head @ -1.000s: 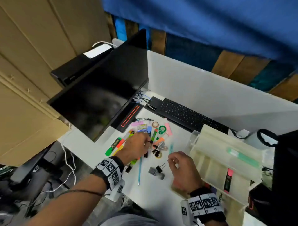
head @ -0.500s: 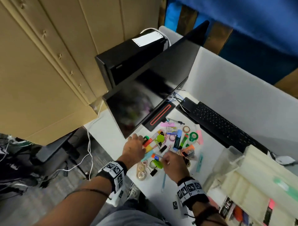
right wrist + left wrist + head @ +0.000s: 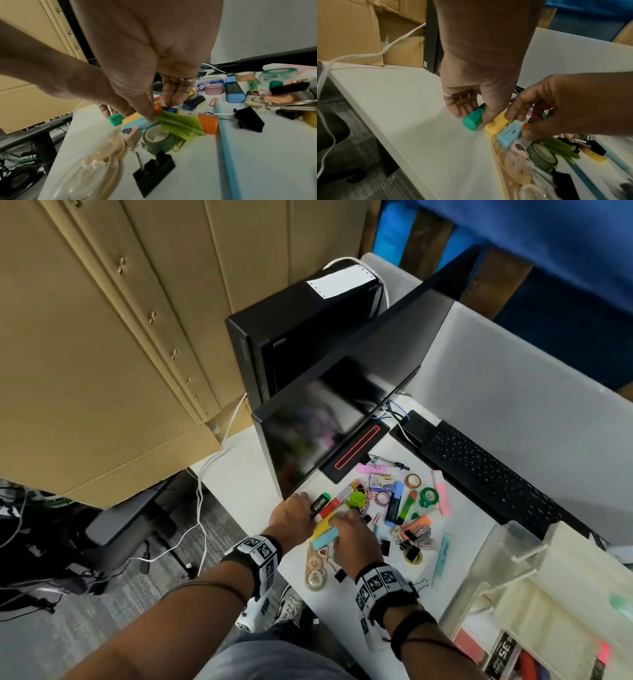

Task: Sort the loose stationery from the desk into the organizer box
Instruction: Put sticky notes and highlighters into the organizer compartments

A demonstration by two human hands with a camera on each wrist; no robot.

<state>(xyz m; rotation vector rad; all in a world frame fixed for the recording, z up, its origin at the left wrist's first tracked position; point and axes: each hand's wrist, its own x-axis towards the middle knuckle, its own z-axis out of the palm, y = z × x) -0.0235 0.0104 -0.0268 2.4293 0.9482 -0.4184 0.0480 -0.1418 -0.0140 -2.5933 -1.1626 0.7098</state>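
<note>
Highlighters: green-capped one (image 3: 473, 121), yellow one (image 3: 496, 125) and pale blue one (image 3: 509, 135) lie side by side on the tabletop (image 3: 412, 121) at the near-left edge of the stationery pile. Left hand (image 3: 476, 86) grip pinches the green-capped one; right hand (image 3: 559, 108) grip rests narrow on the yellow and blue ones, hold unclear. Likely light, stiff, smooth plastic; best pinched mid-barrel. Organizer box (image 3: 555, 594) sits well apart, right

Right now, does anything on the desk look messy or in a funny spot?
Yes. The stationery lies in a jumbled pile on the desk, with binder clips tangled together. The tape dispenser sits right at the desk's front edge, where it could be knocked off. The organizer box looks mostly unfilled.
</note>
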